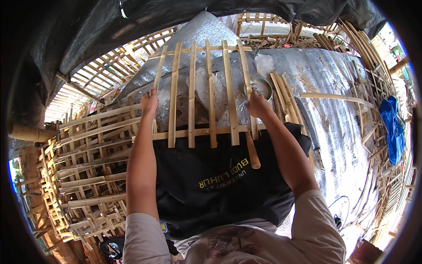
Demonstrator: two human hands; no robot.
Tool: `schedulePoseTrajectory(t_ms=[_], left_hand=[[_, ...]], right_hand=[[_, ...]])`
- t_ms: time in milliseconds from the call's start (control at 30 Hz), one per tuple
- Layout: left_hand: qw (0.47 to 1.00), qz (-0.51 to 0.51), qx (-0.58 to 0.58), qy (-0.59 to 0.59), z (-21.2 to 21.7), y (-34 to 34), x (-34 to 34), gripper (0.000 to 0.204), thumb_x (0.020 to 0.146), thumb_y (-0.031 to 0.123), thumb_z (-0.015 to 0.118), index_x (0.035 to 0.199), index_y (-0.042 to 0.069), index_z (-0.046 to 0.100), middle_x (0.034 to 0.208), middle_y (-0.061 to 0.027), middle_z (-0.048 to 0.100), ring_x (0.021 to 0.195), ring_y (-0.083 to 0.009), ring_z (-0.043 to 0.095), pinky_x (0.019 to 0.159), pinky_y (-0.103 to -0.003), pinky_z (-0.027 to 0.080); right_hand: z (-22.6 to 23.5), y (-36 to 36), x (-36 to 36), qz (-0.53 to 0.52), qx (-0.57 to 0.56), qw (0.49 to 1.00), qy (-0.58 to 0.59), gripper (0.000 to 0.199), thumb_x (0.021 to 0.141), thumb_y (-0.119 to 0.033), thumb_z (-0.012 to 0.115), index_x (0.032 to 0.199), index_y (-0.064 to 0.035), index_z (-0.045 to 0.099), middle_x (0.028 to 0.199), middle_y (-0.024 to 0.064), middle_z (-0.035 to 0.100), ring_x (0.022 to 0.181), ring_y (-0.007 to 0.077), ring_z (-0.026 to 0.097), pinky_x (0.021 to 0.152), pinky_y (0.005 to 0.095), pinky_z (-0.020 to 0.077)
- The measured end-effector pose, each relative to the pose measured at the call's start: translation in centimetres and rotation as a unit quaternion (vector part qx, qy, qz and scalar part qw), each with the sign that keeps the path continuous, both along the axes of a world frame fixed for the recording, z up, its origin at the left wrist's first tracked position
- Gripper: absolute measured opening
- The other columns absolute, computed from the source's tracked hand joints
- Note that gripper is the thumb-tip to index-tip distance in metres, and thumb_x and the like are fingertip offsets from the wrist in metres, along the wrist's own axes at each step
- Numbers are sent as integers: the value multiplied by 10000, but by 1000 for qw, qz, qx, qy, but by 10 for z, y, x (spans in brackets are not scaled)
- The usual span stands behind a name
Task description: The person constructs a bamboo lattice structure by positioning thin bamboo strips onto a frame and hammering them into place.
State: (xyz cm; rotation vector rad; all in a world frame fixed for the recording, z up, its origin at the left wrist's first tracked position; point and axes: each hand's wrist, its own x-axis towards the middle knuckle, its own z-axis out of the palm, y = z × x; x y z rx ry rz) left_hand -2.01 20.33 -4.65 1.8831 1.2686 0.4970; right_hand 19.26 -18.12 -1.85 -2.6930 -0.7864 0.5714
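Note:
A bamboo rack panel [192,97] lies in front of me, made of several upright slats fixed across two crosspieces. Its near end rests over the black cloth [220,185] on my lap. My left hand [149,103] is closed around the leftmost slat. On the other side, my right hand [259,107] grips the rightmost slat. Just beyond the right hand is a round tin [263,86] with small thin pieces in it, too small to make out surely. A wooden tool handle [252,153] sticks out from under the panel's near crosspiece; its head is hidden.
Finished-looking bamboo lattice panels [92,176] are stacked at my left. Loose bamboo strips [285,99] lie right of the tin, on a silvery sheet [329,88]. A blue plastic bag [391,130] hangs at the far right. Dark sheeting [96,35] hangs overhead.

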Motion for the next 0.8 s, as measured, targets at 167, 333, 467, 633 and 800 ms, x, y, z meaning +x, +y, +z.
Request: schedulePoseTrajectory(t_ms=[167, 333, 467, 633, 800], left_hand=[[970, -52, 165, 173, 5, -22, -5, 628, 986, 522, 365, 1175, -32, 592, 982, -251, 666, 922, -446, 644, 838, -499, 511], [869, -29, 452, 197, 65, -99, -20, 511, 956, 413, 519, 1266, 8, 549, 1200, -217, 609, 1050, -421, 610, 878, -463, 513], [927, -201, 304, 89, 154, -147, -91, 354, 935, 259, 603, 1211, 40, 572, 1115, -214, 626, 977, -351, 643, 802, -446, 519], [945, -142, 266, 122, 165, -201, -189, 206, 915, 164, 626, 1056, 25, 571, 1025, -184, 613, 933, -349, 619, 781, -463, 485], [876, -89, 396, 259, 146, -287, -260, 221, 910, 197, 633, 935, 10, 518, 940, -159, 520, 953, -372, 525, 870, -445, 424]], right_hand=[[-11, -2, -9, 9, -6, 1000, -5, 472, 846, -215, 639, 1179, 68, 461, 1145, 302, 623, 1048, 454, 632, 865, 494, 538], [-31, -10, -4, 25, 2, 1000, -4, 423, 849, -200, 628, 1160, 56, 498, 1126, 295, 633, 1045, 436, 639, 857, 478, 543], [-21, -4, 1, 18, 6, 1000, 3, 357, 843, -126, 569, 1148, 56, 535, 1157, 265, 635, 1057, 430, 636, 883, 472, 535], [-25, -3, 19, 88, 27, 995, -37, 421, 793, -201, 666, 1063, 114, 593, 1101, 324, 624, 1042, 468, 611, 883, 486, 520], [-31, 4, 18, 121, 35, 990, -59, 330, 781, -131, 591, 1022, 84, 657, 1116, 300, 633, 1053, 430, 628, 882, 458, 529]])
